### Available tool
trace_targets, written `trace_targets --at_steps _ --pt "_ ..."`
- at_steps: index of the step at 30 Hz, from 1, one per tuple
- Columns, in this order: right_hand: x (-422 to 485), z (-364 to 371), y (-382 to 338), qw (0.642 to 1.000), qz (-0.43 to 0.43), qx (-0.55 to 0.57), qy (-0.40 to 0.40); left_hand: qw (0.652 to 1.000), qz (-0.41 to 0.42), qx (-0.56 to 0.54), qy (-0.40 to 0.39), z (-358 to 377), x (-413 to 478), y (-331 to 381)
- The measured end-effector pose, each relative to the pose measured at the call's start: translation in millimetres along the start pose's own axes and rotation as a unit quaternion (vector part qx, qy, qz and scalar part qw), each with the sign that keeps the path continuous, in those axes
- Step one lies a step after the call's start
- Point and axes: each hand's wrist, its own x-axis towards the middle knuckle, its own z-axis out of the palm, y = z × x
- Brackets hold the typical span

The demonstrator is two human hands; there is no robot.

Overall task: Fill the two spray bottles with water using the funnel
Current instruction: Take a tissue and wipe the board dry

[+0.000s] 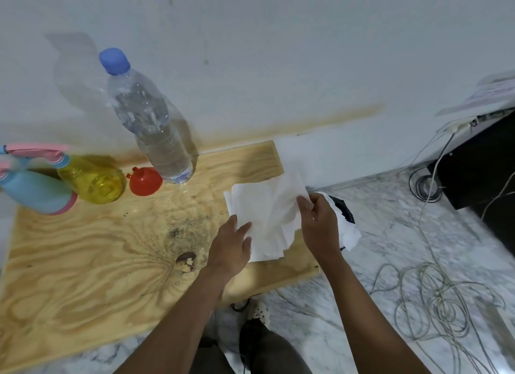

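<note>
A blue spray bottle (33, 191) and a yellow spray bottle (92, 180), both with pink trigger heads, stand at the far left of the wooden table (83, 262). A red funnel (145, 180) lies beside them, wide end down. Behind the funnel a clear water bottle (156, 131) with a blue cap stands upright. On the table's right end lies a stack of white paper tissues (264, 217). My left hand (231, 245) presses flat on the stack's near edge. My right hand (317, 223) pinches the top tissue and lifts its right side.
A dark knot (186, 259) marks the tabletop. Right of the table, a black and white bag (345, 223) sits on the marble floor. Loose cables (434, 298) coil on the floor; a black cabinet (485, 175) stands at far right. A wall rises behind the table.
</note>
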Motion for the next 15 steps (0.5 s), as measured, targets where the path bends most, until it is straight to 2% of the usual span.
trace_targets --at_steps 7,12,15 --pt "-8 -21 -74 0.995 -0.061 0.070 -0.028 0.999 -0.025 0.001 -0.029 -4 1 6" --pt "-14 -34 -109 0.990 -0.086 0.116 -0.002 1.000 -0.015 0.021 -0.018 -4 0 8" --pt "-17 -37 -121 0.988 -0.071 0.132 -0.040 0.998 -0.015 -0.049 0.022 -12 -3 12"
